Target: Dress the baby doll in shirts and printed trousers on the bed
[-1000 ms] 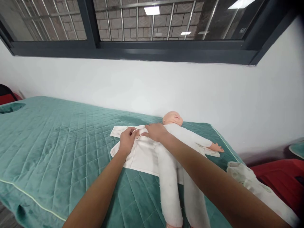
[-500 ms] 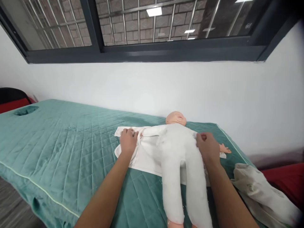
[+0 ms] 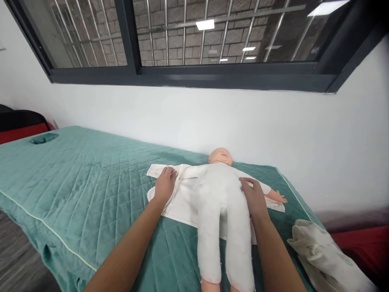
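Observation:
A baby doll with a white padded body lies on its back, head toward the wall. Beneath it a white baby shirt is spread open, one sleeve flat at the left. My left hand is closed on the shirt's bunched fabric, around the end of the doll's arm on that side; that doll hand is hidden. At the doll's other side, my right hand touches the torso below the armpit, fingers loosely bent and apart. The doll's arm on the right stretches out over the other sleeve.
A green quilted cover lies over the bed, which has a face hole at far left. Crumpled pale cloth lies at the right edge, near a red chair. A white wall and window stand behind.
My right hand has moved left from the doll's upper arm to the side of its torso, and its pinch has loosened. My left hand stays at the sleeve. The view has shifted slightly.

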`<act>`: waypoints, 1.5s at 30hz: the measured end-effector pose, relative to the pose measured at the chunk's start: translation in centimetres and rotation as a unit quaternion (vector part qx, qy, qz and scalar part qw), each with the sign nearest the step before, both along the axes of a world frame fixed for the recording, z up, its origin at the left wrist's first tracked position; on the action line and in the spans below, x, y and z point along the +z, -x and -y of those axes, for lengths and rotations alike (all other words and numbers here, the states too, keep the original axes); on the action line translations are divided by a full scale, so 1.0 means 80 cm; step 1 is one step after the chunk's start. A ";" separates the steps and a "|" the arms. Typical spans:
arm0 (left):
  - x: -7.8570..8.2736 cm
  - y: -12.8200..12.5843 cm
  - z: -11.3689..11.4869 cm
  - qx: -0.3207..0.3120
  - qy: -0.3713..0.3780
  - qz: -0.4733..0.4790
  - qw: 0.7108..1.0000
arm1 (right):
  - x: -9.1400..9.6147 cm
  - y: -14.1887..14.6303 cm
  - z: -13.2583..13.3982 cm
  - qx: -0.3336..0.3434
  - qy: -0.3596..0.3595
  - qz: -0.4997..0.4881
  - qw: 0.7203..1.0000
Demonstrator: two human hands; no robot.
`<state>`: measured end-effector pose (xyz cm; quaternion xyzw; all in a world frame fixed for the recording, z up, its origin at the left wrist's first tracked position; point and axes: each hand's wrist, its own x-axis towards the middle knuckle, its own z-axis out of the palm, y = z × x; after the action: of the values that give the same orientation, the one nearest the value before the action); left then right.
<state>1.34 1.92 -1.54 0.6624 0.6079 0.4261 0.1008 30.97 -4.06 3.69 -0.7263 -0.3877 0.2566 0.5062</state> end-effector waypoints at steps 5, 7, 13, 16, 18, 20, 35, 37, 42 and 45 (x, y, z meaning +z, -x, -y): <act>0.021 -0.016 0.006 -0.048 0.010 0.075 0.996 | 0.002 0.002 0.004 0.038 -0.009 0.031 0.999; 0.033 -0.024 0.005 -0.066 0.036 0.125 0.989 | 0.002 0.003 0.006 0.059 -0.017 0.047 0.997; 0.064 -0.056 -0.007 -0.103 0.058 0.168 0.979 | -0.006 0.016 0.005 0.158 -0.028 0.072 0.984; 0.079 -0.066 -0.012 -0.123 0.067 0.162 0.977 | -0.008 0.022 0.005 0.214 -0.030 0.108 0.970; 0.092 -0.070 -0.015 -0.127 0.066 0.152 0.978 | -0.009 0.027 0.006 0.242 -0.030 0.118 0.963; 0.104 -0.071 -0.017 -0.118 0.053 0.137 0.982 | -0.011 0.033 0.007 0.268 -0.032 0.116 0.956; 0.126 -0.106 0.147 -0.266 -0.042 -0.228 0.936 | -0.024 0.050 0.004 0.344 -0.057 0.062 0.935; 0.116 -0.092 0.174 -0.273 -0.074 -0.212 0.936 | -0.023 0.051 0.005 0.332 -0.051 0.071 0.939; 0.067 -0.034 0.201 -0.153 -0.100 -0.090 0.979 | -0.023 0.052 0.006 0.314 -0.042 0.092 0.944; 0.040 -0.011 0.196 -0.099 -0.070 -0.024 0.992 | -0.024 0.052 0.006 0.311 -0.035 0.096 0.945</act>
<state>2.23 -13.75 1.70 0.7350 0.5102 0.4391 0.0812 26.85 -4.51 1.75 -0.5728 -0.6494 0.3168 0.3871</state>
